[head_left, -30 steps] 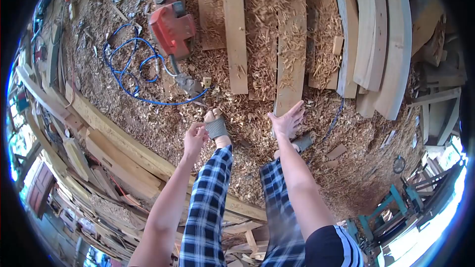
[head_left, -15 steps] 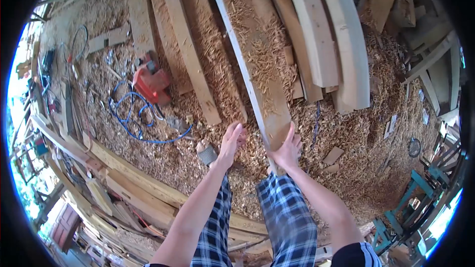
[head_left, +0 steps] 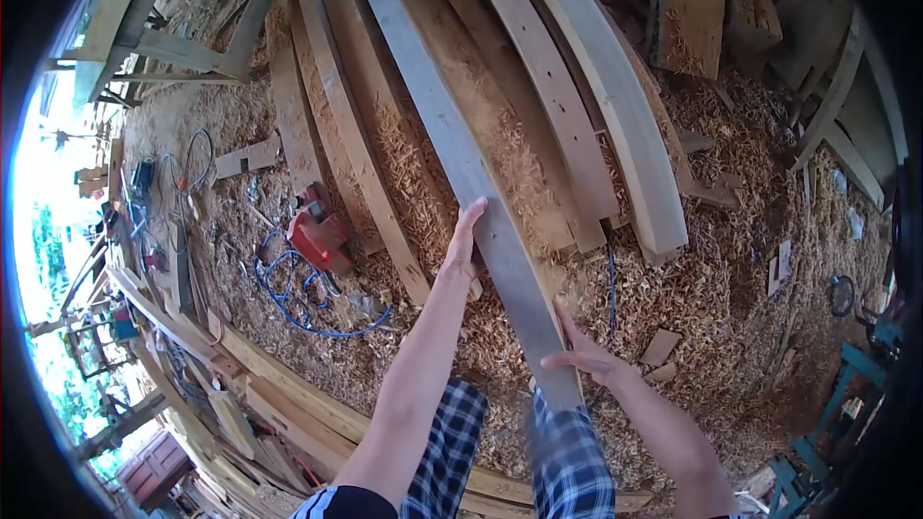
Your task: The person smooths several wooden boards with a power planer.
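Observation:
A long wooden plank [head_left: 514, 274] runs from the top of the view down to my legs, its smooth, greyish broad face turned upward. My left hand [head_left: 464, 248] grips the plank's left edge partway along, with some fingers hidden underneath. Close to the near end, my right hand [head_left: 585, 354] holds the right edge, thumb over the top face and the other fingers along the side. Wood shavings [head_left: 519, 168] lie heaped just right of the plank.
Several beams lie alongside, including a thick curved beam [head_left: 639, 135] and a beam with holes [head_left: 538, 77]. A red power tool [head_left: 320, 238] with a blue cord [head_left: 288, 303] rests on the shavings at left. Stacked timber [head_left: 298, 408] is at lower left, a green metal frame [head_left: 827, 413] at lower right.
The plank has rolled over, bringing its smooth face up and shedding the shavings that lay on it. My left hand has moved onto its left edge; my right hand has shifted lower.

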Motion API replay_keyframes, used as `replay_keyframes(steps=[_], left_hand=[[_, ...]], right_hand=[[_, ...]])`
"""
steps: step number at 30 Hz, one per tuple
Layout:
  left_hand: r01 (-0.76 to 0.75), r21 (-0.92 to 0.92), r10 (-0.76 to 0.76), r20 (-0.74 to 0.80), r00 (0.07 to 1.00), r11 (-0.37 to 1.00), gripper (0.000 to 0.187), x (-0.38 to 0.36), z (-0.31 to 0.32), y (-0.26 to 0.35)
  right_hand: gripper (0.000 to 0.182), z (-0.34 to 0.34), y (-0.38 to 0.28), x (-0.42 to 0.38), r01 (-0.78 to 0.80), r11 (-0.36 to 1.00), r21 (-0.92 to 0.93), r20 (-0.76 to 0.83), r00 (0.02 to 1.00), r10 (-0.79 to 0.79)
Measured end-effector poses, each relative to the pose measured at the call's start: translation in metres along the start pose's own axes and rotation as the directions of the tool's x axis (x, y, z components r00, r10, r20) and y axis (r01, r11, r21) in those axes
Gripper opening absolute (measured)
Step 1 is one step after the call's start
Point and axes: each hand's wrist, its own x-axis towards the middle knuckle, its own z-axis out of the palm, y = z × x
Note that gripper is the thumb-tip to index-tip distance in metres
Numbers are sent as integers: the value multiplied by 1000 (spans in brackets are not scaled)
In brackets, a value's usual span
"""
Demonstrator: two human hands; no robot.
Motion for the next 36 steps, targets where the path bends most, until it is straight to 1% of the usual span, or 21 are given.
replay_keyframes(steps=[2,5,7,8,9,10,11,13,14,17,18,23,25,27,28,29,30,31,33,34,36], left_hand=[[-101,61,106,-90,990,993,75,24,-8,-18],[4,-30,-6,-70,998,1000,73,7,8,-18],[-42,41,45,-63,997,998,72,22,-15,-25],[-14,32,17,-87,996,999,72,11,-11,-19],[11,22,-8,-107,994,1000,73,3,-7,-12],[-21,155,44,-149,988,988,90,15,-27,-21],[-25,158,48,-143,989,987,90,4,-18,-13],[-105,308,191,-265,945,946,84,-25,-6,-4],[-175,451,339,-314,887,875,76,-33,0,-5],[-175,432,346,-355,868,884,72,-59,4,11],[-186,429,359,-367,858,884,68,-59,-5,12],[-174,519,407,-376,832,837,68,-57,-18,11],[-110,587,435,-448,781,802,73,-46,-9,-1],[-61,650,484,-498,719,758,78,-30,2,-18],[-71,646,487,-494,720,760,78,-24,11,-21],[32,662,458,-551,697,749,81,-18,18,-25],[143,667,427,-611,667,731,83,-14,22,-30],[155,663,416,-617,668,733,83,-11,26,-34],[267,652,388,-677,625,709,83,-2,35,-39],[302,676,427,-687,588,673,83,8,34,-47],[329,667,427,-707,564,669,82,17,32,-56]], right_hand=[[121,-8,10,10,-2,1000,-31,-16,1000,2],[117,-9,25,17,-3,1000,29,-73,997,5],[114,3,32,18,225,973,44,-147,965,-216],[114,10,41,19,227,972,57,-146,965,-217],[112,17,50,21,175,971,-164,-263,941,-214],[110,21,53,23,84,924,-374,-376,897,-234],[110,32,40,20,89,923,-375,-379,894,-240],[105,67,18,3,-157,825,-543,-575,785,-230],[104,80,7,-3,-179,826,-534,-602,767,-223],[104,112,9,-7,-205,765,-610,-625,718,-307],[105,119,7,-7,-211,788,-578,-622,740,-258],[105,118,25,6,-163,789,-592,-573,774,-270],[105,98,33,11,-96,838,-537,-523,817,-242],[104,73,49,25,-47,835,-549,-514,806,-292],[105,56,61,38,43,860,-509,-462,829,-315],[105,43,74,52,129,879,-460,-408,848,-338],[106,34,88,66,132,891,-435,-418,846,-330],[106,32,95,72,120,894,-432,-419,851,-317],[103,34,103,82,47,773,-633,-478,762,-438],[96,48,86,73,-61,779,-625,-580,703,-411],[93,56,101,83,-113,732,-671,-587,684,-433]])
